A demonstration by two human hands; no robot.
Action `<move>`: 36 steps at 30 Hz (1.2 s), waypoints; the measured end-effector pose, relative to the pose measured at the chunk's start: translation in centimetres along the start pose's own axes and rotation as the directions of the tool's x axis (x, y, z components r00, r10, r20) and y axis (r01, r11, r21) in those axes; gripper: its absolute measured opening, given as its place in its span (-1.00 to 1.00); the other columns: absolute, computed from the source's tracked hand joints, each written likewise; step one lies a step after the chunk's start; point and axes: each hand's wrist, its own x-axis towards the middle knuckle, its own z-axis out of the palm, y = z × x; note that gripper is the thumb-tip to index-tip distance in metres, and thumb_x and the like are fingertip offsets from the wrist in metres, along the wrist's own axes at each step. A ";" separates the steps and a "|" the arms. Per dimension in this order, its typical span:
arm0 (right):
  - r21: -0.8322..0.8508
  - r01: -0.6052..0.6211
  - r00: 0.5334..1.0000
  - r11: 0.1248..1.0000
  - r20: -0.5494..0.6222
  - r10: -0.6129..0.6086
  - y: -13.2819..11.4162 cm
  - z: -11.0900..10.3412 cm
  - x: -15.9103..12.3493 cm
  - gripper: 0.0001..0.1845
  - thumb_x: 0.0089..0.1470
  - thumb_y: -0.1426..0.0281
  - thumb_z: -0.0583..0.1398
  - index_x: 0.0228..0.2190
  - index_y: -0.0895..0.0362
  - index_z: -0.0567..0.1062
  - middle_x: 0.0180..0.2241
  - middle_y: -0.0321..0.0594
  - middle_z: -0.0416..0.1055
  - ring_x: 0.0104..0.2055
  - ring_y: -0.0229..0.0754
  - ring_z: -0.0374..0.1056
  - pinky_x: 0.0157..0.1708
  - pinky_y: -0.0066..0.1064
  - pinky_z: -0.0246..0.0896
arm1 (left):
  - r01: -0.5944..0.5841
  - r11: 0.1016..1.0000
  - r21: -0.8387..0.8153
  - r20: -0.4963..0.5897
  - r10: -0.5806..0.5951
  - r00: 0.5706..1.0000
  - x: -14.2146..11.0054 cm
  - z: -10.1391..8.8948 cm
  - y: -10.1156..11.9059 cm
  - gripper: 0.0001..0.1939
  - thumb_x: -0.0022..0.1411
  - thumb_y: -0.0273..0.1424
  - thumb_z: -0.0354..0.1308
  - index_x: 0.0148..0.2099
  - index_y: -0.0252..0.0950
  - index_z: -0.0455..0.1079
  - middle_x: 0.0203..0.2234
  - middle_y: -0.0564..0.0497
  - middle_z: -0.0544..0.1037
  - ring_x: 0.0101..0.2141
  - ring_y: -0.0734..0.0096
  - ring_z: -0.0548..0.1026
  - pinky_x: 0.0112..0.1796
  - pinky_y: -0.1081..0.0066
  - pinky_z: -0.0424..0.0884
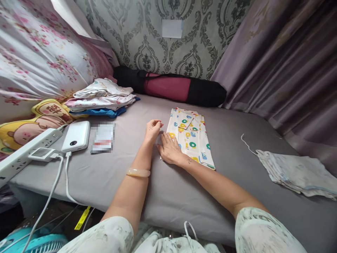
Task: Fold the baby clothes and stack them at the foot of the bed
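Observation:
A folded white shirt with a colourful print of yellow ducks, green rings and blue shapes lies on the grey bed sheet. My right hand rests flat over its left edge, fingers stretched forward, holding nothing. Just left of the shirt is my left hand, its fingers curled in and a small gap between it and the fabric. I see nothing in that hand. A pale bangle circles my left forearm.
Folded clothes are stacked at the back left, before a long black and maroon bag. A power bank, power strip and cables sit left. More folded cloth lies right. A turquoise fan stands below the bed edge.

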 end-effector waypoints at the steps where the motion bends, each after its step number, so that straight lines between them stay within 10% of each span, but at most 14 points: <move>1: 0.038 0.006 1.000 0.999 0.004 -0.006 0.3 -0.5 0.0 -0.26 0.30 0.16 -0.22 0.34 0.38 -0.06 0.40 -0.02 -0.31 0.43 -0.06 -0.47 0.35 -0.10 -0.59 | -0.014 1.000 0.017 0.011 0.014 1.000 0.0 0.0 -0.1 -0.81 0.14 -0.34 0.11 -0.21 -0.32 0.40 -0.31 -0.11 0.59 -0.21 0.29 0.57 -0.10 0.23 0.44; 8: -0.008 -0.153 0.975 0.988 -0.162 0.150 6.8 -4.9 -2.9 -0.26 0.31 0.13 -0.27 0.36 0.30 -0.13 0.41 -0.08 -0.37 0.43 -0.11 -0.49 0.36 -0.07 -0.58 | -0.300 0.880 0.368 0.260 0.212 0.942 -0.9 1.5 -0.3 -0.74 0.18 -0.35 0.04 -0.14 -0.28 0.47 -0.25 -0.08 0.60 -0.17 0.23 0.55 -0.06 0.26 0.42; 15: -0.159 -0.303 0.951 0.940 -0.111 0.288 12.6 -4.1 -6.0 -0.25 0.31 0.13 -0.26 0.35 0.35 -0.13 0.40 -0.03 -0.32 0.43 -0.07 -0.41 0.36 -0.08 -0.49 | -0.683 0.426 0.594 0.704 0.136 0.697 -3.6 3.7 -1.0 -0.57 0.37 -0.23 -0.10 0.19 -0.24 0.28 0.25 -0.16 0.29 0.25 0.14 0.21 0.23 0.13 0.11; 23: -0.169 -0.301 0.923 0.939 -0.300 0.241 10.7 -6.3 -2.5 -0.39 0.33 0.23 -0.23 0.14 0.25 0.37 0.23 0.07 0.24 0.30 0.00 0.07 0.33 -0.05 -0.44 | -0.701 0.257 0.665 0.719 0.036 0.694 -4.2 4.1 -1.8 -0.43 0.43 -0.14 -0.21 0.34 -0.32 0.10 0.34 -0.23 0.08 0.34 0.06 0.01 0.27 0.01 -0.07; 29: -0.145 -0.199 0.970 0.969 -0.169 0.174 11.7 -5.9 4.4 -0.36 0.32 0.19 -0.22 0.35 0.13 -0.01 0.41 -0.16 -0.27 0.43 -0.05 -0.41 0.34 -0.06 -0.55 | -0.707 0.234 0.667 0.719 0.048 0.694 -4.2 4.2 -2.2 -0.41 0.43 -0.13 -0.23 0.36 -0.30 0.08 0.35 -0.21 0.07 0.34 0.07 -0.01 0.28 0.01 -0.07; 36: -0.071 -0.270 0.957 0.960 -0.131 0.259 12.3 -4.7 6.0 -0.36 0.32 0.20 -0.24 0.34 0.10 0.01 0.41 -0.17 -0.24 0.43 -0.01 -0.38 0.33 0.00 -0.50 | -0.695 0.209 0.688 0.708 0.016 0.706 -4.3 4.3 -2.0 -0.39 0.43 -0.13 -0.26 0.37 -0.32 0.07 0.35 -0.20 0.05 0.35 0.07 -0.04 0.29 0.02 -0.09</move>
